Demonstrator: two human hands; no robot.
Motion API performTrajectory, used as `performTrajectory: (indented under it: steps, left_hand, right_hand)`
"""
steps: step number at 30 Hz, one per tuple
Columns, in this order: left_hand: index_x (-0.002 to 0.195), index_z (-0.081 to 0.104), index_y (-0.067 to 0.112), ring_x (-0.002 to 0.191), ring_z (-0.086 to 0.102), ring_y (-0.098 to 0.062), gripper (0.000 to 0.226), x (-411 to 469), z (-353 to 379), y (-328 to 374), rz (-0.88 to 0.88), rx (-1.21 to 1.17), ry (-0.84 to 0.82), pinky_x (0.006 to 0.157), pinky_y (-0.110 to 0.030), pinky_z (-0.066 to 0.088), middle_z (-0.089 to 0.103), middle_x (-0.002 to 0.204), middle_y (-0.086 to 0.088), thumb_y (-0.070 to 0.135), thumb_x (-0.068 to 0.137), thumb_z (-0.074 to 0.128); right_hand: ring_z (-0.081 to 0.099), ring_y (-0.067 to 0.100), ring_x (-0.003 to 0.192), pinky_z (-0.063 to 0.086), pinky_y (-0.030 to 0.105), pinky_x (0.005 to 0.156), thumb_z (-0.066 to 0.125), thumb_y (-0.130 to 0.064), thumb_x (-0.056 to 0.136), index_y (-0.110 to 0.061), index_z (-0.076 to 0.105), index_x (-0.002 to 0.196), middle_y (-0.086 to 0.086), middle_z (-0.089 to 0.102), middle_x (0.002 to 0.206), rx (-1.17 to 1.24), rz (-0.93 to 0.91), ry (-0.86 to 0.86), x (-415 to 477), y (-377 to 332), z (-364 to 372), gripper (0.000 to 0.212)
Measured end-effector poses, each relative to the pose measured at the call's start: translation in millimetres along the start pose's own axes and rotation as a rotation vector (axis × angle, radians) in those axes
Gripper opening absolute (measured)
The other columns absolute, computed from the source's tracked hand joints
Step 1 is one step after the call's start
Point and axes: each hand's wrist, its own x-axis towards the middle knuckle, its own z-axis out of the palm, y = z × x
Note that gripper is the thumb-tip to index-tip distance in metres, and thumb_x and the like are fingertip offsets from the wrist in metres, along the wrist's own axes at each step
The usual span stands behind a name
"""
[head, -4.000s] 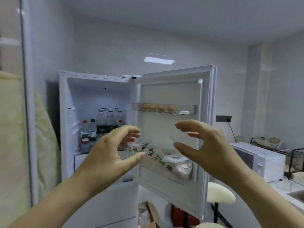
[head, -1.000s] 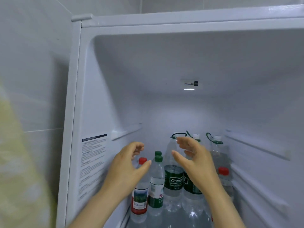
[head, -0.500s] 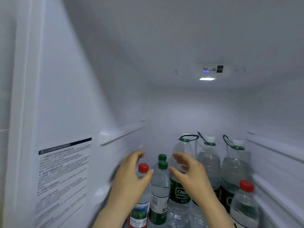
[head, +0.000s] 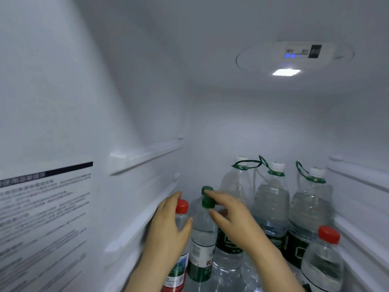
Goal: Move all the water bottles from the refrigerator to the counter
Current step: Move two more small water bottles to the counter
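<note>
Inside the white plastic refrigerator compartment (head: 147, 102), smooth walls, ribbed shelf rails on both sides. Bottle count: seven caps in sight.

Three tall clear plastic jugs with white caps and green carry loops stand in a row at the back (head: 271, 199), dark green labels low on their bodies. Two small clear bottles with red caps: one at front left (head: 182, 207), one at front right (head: 325, 256). Two slim clear bottles with green caps, one behind the other, between my hands; the nearer (head: 203, 234) has a green and white label, and of the farther only the cap shows (head: 207, 189).

My left hand (head: 168, 230) is cupped round the front-left red-capped bottle, fingers behind, thumb in front; I cannot tell if the grip is closed. My right hand (head: 233, 216) is spread, index finger above and thumb below the nearer green cap, not yet gripping.

A printed white sticker (head: 44, 218) is on the left wall; a square lamp (head: 286, 72) is lit in the ceiling.
</note>
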Motion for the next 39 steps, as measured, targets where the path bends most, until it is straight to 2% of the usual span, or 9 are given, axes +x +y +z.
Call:
performTrajectory:
  steps: [3, 8, 15, 18, 22, 26, 34, 37, 39]
  left_hand:
    - [0.136, 0.046, 0.027, 0.117, 0.046, -0.002, 0.06, -3, 2, -6, -0.03, -0.058, 0.019, 0.098, -0.018, 0.032, 0.05, 0.127, 0.015, 0.019, 0.084, 0.072]
    - [0.112, 0.047, 0.045, 0.105, 0.052, 0.002, 0.045, -5, 4, -10, -0.059, -0.124, 0.017, 0.084, -0.012, 0.037, 0.054, 0.108, 0.03, 0.021, 0.083, 0.072]
    - [0.123, 0.05, 0.039, 0.11, 0.056, -0.009, 0.044, -17, 6, -14, -0.138, -0.206, -0.013, 0.091, -0.034, 0.047, 0.059, 0.113, 0.02, 0.03, 0.085, 0.07]
    - [0.13, 0.045, 0.039, 0.113, 0.053, -0.01, 0.055, -19, 7, -18, -0.133, -0.155, -0.038, 0.091, -0.031, 0.042, 0.056, 0.123, 0.015, 0.027, 0.083, 0.071]
    - [0.136, 0.04, 0.033, 0.116, 0.051, -0.015, 0.065, -21, 7, -20, -0.118, -0.093, -0.077, 0.093, -0.03, 0.04, 0.052, 0.128, 0.008, 0.022, 0.08, 0.072]
    - [0.136, 0.042, 0.028, 0.116, 0.05, -0.017, 0.062, -20, 6, -19, -0.099, -0.063, -0.1, 0.091, -0.029, 0.039, 0.052, 0.126, 0.004, 0.02, 0.081, 0.071]
    - [0.127, 0.049, 0.028, 0.11, 0.055, -0.017, 0.048, -28, 2, -15, -0.091, -0.081, -0.098, 0.085, -0.027, 0.041, 0.058, 0.117, 0.004, 0.02, 0.083, 0.067]
    - [0.111, 0.05, 0.047, 0.101, 0.058, -0.003, 0.043, -40, -4, -9, -0.079, -0.146, -0.136, 0.077, -0.015, 0.04, 0.061, 0.11, 0.014, 0.022, 0.083, 0.069]
    - [0.105, 0.05, 0.055, 0.099, 0.059, 0.002, 0.041, -50, -8, -5, -0.075, -0.191, -0.159, 0.077, -0.017, 0.043, 0.064, 0.107, 0.02, 0.026, 0.083, 0.07]
  right_hand:
    - [0.045, -0.014, 0.118, 0.037, 0.001, 0.092, 0.055, -0.023, 0.096, -0.036, 0.045, 0.14, -0.021, 0.048, 0.136, 0.019, -0.005, 0.003, -4, 4, 3, 0.047]
    - [0.048, -0.011, 0.118, 0.045, 0.019, 0.101, 0.062, -0.03, 0.092, -0.047, 0.045, 0.136, -0.028, 0.051, 0.131, 0.109, 0.037, 0.05, -20, 5, 7, 0.05]
    - [0.054, -0.005, 0.115, 0.048, 0.031, 0.101, 0.072, -0.028, 0.084, -0.05, 0.044, 0.127, -0.023, 0.055, 0.124, 0.175, 0.071, 0.158, -44, 5, 16, 0.056]
    - [0.058, 0.004, 0.112, 0.051, 0.035, 0.097, 0.077, -0.03, 0.079, -0.051, 0.043, 0.123, -0.017, 0.056, 0.123, 0.211, 0.117, 0.216, -53, 10, 18, 0.059]
    - [0.063, -0.001, 0.103, 0.054, 0.03, 0.09, 0.079, -0.029, 0.077, -0.048, 0.052, 0.113, -0.023, 0.065, 0.11, 0.332, 0.179, 0.25, -64, 14, 21, 0.049]
    - [0.067, 0.0, 0.099, 0.056, 0.034, 0.09, 0.068, -0.025, 0.087, -0.031, 0.059, 0.114, -0.019, 0.071, 0.105, 0.446, 0.207, 0.183, -70, 10, 28, 0.03]
    - [0.067, 0.0, 0.088, 0.058, 0.038, 0.079, 0.063, -0.048, 0.085, -0.036, 0.061, 0.099, -0.02, 0.07, 0.094, 0.287, 0.22, 0.329, -87, 1, 26, 0.019]
    - [0.066, -0.004, 0.088, 0.058, 0.033, 0.077, 0.063, -0.048, 0.086, -0.038, 0.06, 0.102, -0.022, 0.07, 0.095, 0.203, 0.232, 0.311, -93, -8, 17, 0.019]
    - [0.065, -0.004, 0.089, 0.056, 0.033, 0.077, 0.061, -0.053, 0.085, -0.038, 0.06, 0.102, -0.021, 0.07, 0.096, 0.134, 0.241, 0.29, -97, -13, 11, 0.023]
